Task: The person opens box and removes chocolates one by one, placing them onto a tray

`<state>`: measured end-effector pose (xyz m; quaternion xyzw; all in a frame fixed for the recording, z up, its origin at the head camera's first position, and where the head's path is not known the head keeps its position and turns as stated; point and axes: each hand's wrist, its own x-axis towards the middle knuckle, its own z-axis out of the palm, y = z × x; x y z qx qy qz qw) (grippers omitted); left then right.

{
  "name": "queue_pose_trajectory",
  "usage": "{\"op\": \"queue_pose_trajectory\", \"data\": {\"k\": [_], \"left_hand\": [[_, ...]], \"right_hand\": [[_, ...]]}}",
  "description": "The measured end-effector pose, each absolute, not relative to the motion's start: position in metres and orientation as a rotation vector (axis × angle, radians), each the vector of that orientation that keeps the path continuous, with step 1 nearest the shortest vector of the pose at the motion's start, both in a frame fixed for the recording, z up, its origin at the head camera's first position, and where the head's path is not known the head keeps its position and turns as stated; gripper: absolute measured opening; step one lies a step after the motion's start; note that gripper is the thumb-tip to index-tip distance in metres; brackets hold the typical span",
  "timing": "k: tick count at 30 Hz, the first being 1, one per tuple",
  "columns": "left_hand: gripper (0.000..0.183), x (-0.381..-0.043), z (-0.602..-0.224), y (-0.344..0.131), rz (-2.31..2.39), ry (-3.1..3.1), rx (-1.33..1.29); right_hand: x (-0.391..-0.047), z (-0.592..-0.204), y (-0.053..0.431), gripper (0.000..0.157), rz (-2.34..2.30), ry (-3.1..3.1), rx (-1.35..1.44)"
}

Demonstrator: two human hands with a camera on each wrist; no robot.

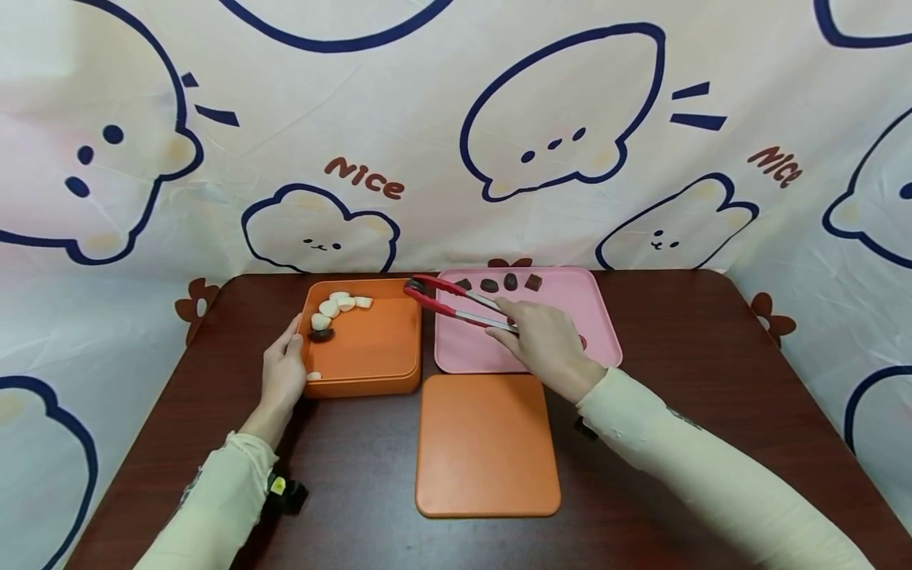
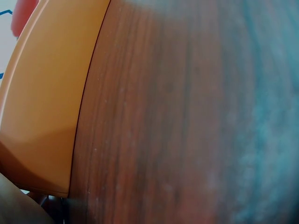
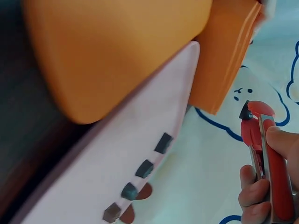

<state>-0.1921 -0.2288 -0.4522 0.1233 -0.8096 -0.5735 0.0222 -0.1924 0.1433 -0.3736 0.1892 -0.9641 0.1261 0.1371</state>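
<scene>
My right hand (image 1: pixel 549 340) grips red-tipped metal tongs (image 1: pixel 456 313) over the left part of a pink tray (image 1: pixel 556 328). Between the tong tips is a dark chocolate piece (image 3: pixel 245 111), above the right rim of an orange box (image 1: pixel 366 348). My left hand (image 1: pixel 283 372) holds that box by its left wall, thumb at the rim. Inside the box, several white marshmallows (image 1: pixel 328 309) run along the left and back, beside one dark chocolate (image 1: pixel 322 336); a small white piece (image 1: pixel 313 376) lies at the front left corner. Several dark chocolates (image 1: pixel 511 282) sit in a row at the tray's back edge.
An orange lid (image 1: pixel 488 447) lies flat on the dark wooden table (image 1: pixel 342 475), in front of the pink tray. The box stands left of the tray with a narrow gap between them. Behind the table hangs a white cloth (image 1: pixel 427 119) with cartoon drawings.
</scene>
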Motion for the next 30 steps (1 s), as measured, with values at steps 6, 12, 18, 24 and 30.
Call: {"op": "queue_pose_trajectory", "data": {"k": [6, 12, 18, 24, 30], "left_hand": [[0.049, -0.192, -0.452, -0.229, -1.765, -2.503, 0.388], [0.049, -0.192, -0.453, -0.228, -1.770, -2.509, 0.378], [0.049, -0.194, -0.453, -0.229, -1.761, -2.516, 0.365], [0.049, -0.194, -0.454, -0.228, -1.751, -2.518, 0.347], [0.049, -0.193, -0.453, -0.229, -1.752, -2.518, 0.356]], "right_hand": [[-0.190, -0.379, 0.162, 0.047, 0.377, -2.807, 0.502], [-0.190, -0.384, 0.186, 0.048, 0.415, -2.816, 0.445], [-0.192, -0.389, 0.208, 0.044, 0.446, -2.850, 0.361], [-0.191, -0.395, 0.226, 0.040, 0.435, -2.871, 0.320], [-0.191, -0.399, 0.238, 0.044, 0.439, -2.875, 0.261]]}}
